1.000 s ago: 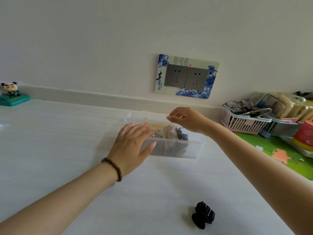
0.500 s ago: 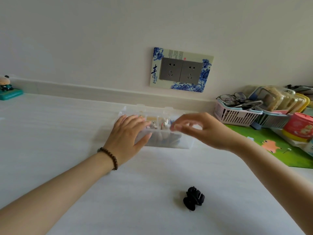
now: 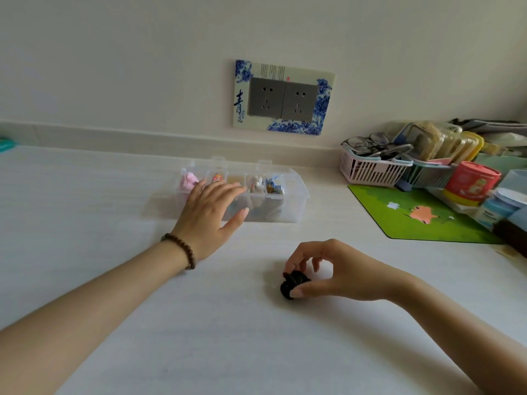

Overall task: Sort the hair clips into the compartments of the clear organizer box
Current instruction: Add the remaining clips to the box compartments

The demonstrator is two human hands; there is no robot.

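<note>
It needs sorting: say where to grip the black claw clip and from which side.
Pinch the black claw clip across its body from above, thumb near side, fingers far side, as the right hand does; it lies low on the table, favouring a top-down pinch.

Right hand (image 3: 328, 269) pinches black clip (image 3: 293, 282); left hand (image 3: 209, 215) on organizer box (image 3: 293, 192).

White table (image 3: 228, 337) runs wall to wall. Double socket (image 3: 282, 99) on wall, blue floral frame round it. Far right: green mat (image 3: 413, 215) lies flat, cartoon animal printed on it. Behind mat, pink basket (image 3: 370, 171) against wall, glasses (image 3: 365, 142) on top. Teal basket (image 3: 427, 175) just beside it, packets (image 3: 439, 141) standing inside. Red tub (image 3: 470, 181) in front of teal basket. Blue-white jar (image 3: 493, 212) near right edge. Teal object (image 3: 5, 143) cut off at left edge.
</note>
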